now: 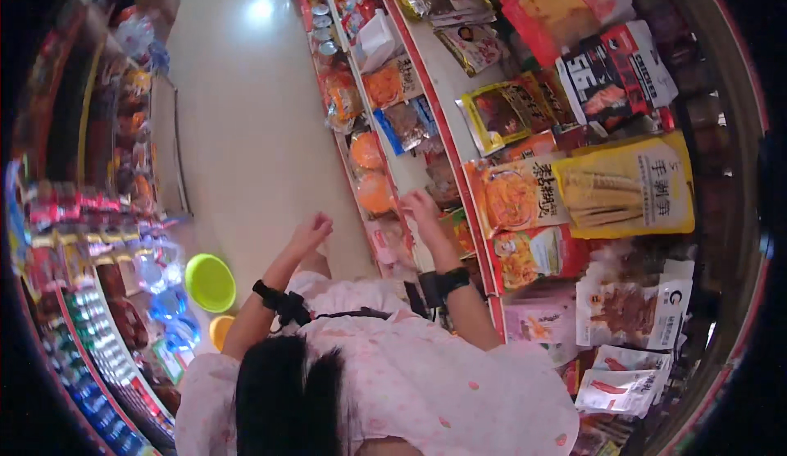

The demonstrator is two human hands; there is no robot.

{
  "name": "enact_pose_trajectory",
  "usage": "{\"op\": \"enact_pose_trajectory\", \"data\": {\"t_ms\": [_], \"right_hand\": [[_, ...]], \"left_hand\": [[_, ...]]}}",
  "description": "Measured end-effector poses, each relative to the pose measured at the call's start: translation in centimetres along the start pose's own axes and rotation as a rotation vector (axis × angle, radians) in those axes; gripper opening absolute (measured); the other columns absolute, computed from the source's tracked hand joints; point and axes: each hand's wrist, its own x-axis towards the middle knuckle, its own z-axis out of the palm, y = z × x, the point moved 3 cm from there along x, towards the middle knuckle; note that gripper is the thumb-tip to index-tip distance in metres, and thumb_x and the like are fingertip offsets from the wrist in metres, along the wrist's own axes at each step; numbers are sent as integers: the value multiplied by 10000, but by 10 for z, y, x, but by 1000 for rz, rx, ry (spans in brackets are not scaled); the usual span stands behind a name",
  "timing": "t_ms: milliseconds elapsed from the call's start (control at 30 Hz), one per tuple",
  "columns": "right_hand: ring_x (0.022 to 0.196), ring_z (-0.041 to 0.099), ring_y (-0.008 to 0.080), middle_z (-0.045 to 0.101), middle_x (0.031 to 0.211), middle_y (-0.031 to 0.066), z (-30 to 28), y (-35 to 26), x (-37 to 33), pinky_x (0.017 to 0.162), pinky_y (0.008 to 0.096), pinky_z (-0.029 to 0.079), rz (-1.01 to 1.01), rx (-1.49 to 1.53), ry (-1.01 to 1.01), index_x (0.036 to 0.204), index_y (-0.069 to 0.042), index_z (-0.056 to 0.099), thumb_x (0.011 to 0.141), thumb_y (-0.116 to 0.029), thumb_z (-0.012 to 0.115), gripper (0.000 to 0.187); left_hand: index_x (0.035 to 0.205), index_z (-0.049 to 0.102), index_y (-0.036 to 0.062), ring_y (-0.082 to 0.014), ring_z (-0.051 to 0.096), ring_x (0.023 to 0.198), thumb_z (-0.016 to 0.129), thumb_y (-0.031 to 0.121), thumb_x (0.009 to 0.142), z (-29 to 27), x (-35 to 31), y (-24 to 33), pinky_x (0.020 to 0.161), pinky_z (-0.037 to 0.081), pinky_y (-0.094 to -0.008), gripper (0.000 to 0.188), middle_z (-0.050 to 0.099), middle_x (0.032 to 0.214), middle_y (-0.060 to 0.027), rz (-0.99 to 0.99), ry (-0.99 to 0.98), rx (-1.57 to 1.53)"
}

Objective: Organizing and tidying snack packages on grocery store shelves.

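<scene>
My left hand (pixel 312 233) hangs over the aisle floor, its fingers loosely bent and nothing visible in it. My right hand (pixel 420 209) reaches to the lower shelves on the right, fingers loosely spread, beside the red shelf edge. Nothing shows in its grip; whether the fingertips touch anything is unclear. Orange round packs (pixel 375 193) lie just left of that hand, and a blue and silver bag (pixel 407 125) is above it. A green and red packet (pixel 459 232) is partly hidden behind my right wrist. Both wrists wear black bands.
Upper right shelves hold snack bags, among them a yellow pouch (pixel 630 187) and a black and white bag (pixel 616 77). On the left stand bottles (pixel 170 302), a lime-green round lid or stool top (pixel 211 283) and racks of drinks (pixel 100 330). Tiled floor (pixel 238 111) runs between.
</scene>
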Motion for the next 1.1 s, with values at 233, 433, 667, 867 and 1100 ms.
{"op": "enact_pose_trajectory", "data": {"t_ms": [233,433,667,867,1100], "right_hand": [[728,577,127,585,828,43,6,-107,82,656,261,488,-101,194,198,940,-61,542,833,-121,522,124],[738,568,142,546,842,43,-62,-149,186,642,262,484,-321,222,545,1038,-36,497,819,-129,538,241],[914,557,253,547,1057,140,-147,-161,311,753,360,464,-310,-753,932,1148,-10,443,811,-261,529,429],[1057,501,343,515,1162,198,-155,-187,338,880,404,403,142,-663,1264,1178,25,474,788,-430,519,601],[1172,418,299,439,1274,172,-153,-197,317,977,370,319,-48,-449,849,1199,-8,468,821,-429,510,567]], "left_hand": [[927,513,15,-128,560,781,482,153,879,-63,97,56,713,457,-277,149,575,803,-56,49,-88,46],[976,502,7,-138,583,801,469,162,888,-76,146,95,710,456,-269,181,584,857,-74,117,-70,-65],[985,495,8,-137,561,829,471,137,882,-112,188,153,725,454,-271,167,574,882,-64,182,-189,31],[981,489,4,-139,559,815,468,128,879,-168,251,188,733,455,-276,162,568,865,-66,106,-93,117],[969,489,-2,-132,561,786,430,160,902,-204,322,207,731,445,-253,185,565,827,-62,-14,-76,26]]}}
